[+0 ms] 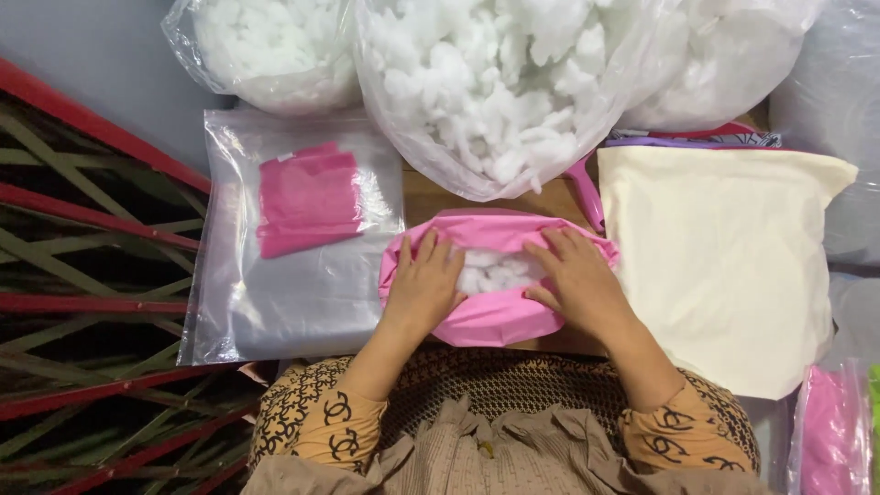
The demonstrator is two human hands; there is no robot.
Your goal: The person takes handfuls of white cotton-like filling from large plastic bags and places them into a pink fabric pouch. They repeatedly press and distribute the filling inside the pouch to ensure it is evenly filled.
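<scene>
A pink fabric cover [495, 316] lies in front of me with its opening spread wide, showing white fibre stuffing [490, 270] inside. My left hand [423, 284] rests on the cover's left rim, fingers pressing toward the stuffing. My right hand [573, 275] lies on the right rim, fingers spread over the fabric edge. Both hands hold the opening apart.
A large clear bag of white stuffing [495, 92] stands just behind the cover, with two more bags [266, 50] beside it. A clear flat bag with folded pink fabric [307, 197] lies at left. A cream pillow [724, 257] sits at right. A red and green slatted frame [92, 302] fills the left.
</scene>
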